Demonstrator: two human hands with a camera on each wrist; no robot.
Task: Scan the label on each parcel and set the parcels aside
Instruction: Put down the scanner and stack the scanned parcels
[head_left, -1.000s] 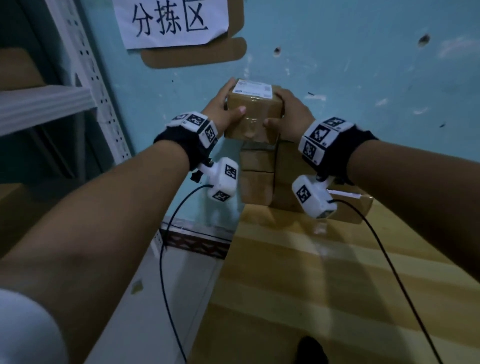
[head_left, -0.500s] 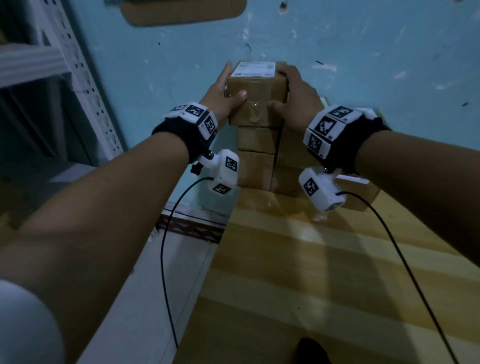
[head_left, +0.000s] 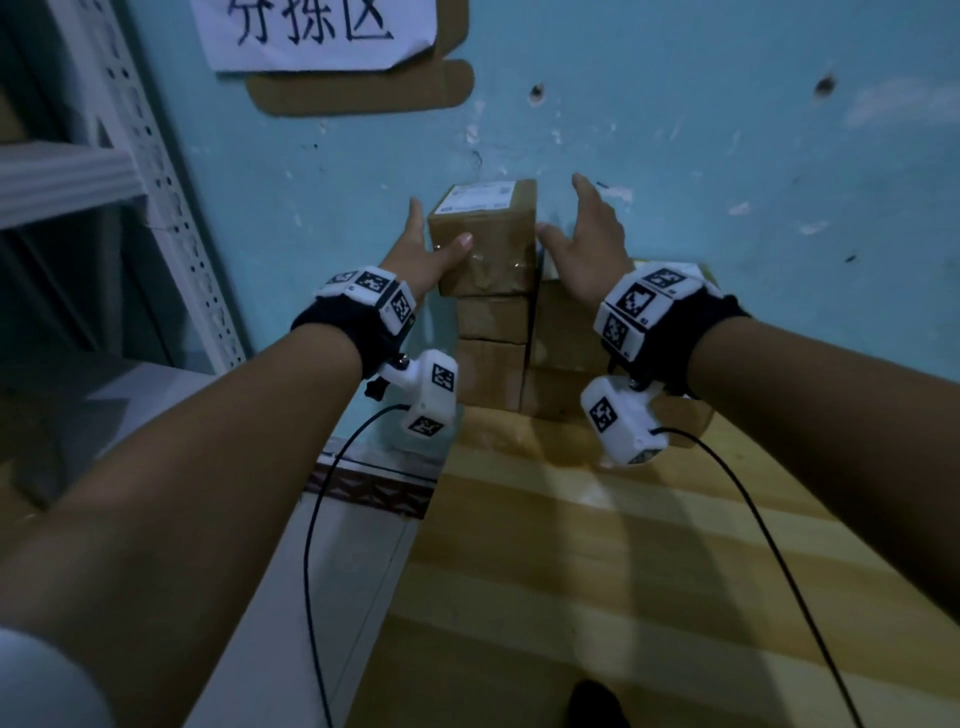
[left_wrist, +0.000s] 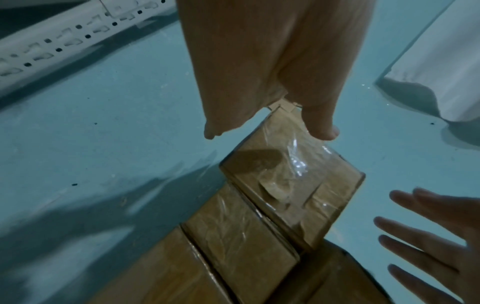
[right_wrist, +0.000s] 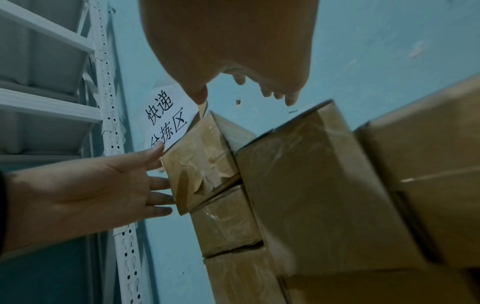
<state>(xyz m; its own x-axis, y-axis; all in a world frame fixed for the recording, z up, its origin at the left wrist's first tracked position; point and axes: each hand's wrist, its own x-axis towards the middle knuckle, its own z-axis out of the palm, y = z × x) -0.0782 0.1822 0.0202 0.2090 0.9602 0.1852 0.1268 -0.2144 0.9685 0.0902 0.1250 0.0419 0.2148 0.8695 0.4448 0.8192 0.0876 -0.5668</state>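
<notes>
My left hand steadies the top parcel with straight fingers, my right hand spread wide beside it; I should square it on the stack before letting go.

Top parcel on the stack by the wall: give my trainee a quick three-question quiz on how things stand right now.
1. True or false: the right hand grips the top parcel.
2. Which part of the left hand lies on the parcel's near face: A thumb, B palm?
3. Which face carries the white label?

Key: 1 false, it is open and just clear of the parcel. 2 A. 3 the top face.
</notes>
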